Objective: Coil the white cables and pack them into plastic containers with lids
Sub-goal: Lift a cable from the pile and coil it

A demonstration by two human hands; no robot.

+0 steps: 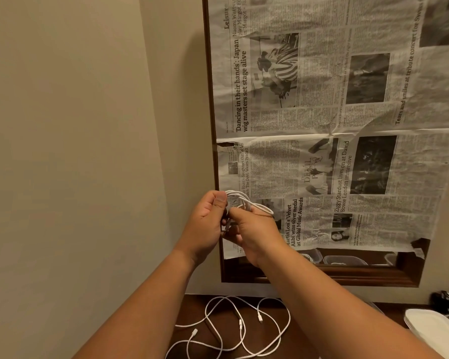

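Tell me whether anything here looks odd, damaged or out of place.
The newspaper covering the framed mirror is odd: it is sideways, torn at its left edge and ragged at the lower right corner, leaving a strip of glass bare. Below, loose white cables lie tangled on the table.

A coil of white cable [248, 203], smooth with a faint plastic sheen, is pinched between the fingers of the left hand [208, 221] and right hand [254, 230]. Behind the fingertips, crumpled matt newspaper [322, 120] covers a panel edged by a dark, polished wooden frame [210, 99]. Below the knuckles, a bare strip of glossy mirror glass [353, 259] shows reflections. Beneath the wrists, loose white cables [240, 326] with smooth plastic plugs lie on a dark brown wooden tabletop [192, 310] of low sheen. Lower and right of the fingers, stacked white plastic lids [430, 325] look smooth and semi-matt. Left of the fingers, the beige wall [88, 125] is flat, matt paint.
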